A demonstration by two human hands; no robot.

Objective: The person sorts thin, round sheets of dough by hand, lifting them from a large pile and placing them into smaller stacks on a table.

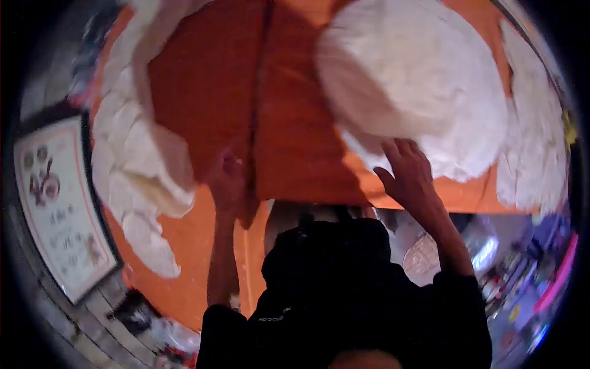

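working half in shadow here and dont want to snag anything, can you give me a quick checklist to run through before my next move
1. Right hand on the big white cloth: ok, open fingers rest on its lower edge.
2. Left hand gripping the orange cloth: cannot tell, the hand is in deep shadow by a fold.
3. Bunched white cloth lying smooth: not ok, it is crumpled along the orange cloth's left side.
4. Framed poster away from both hands: ok, it sits far left.
5. Big white cloth flat: cannot tell, blurred.
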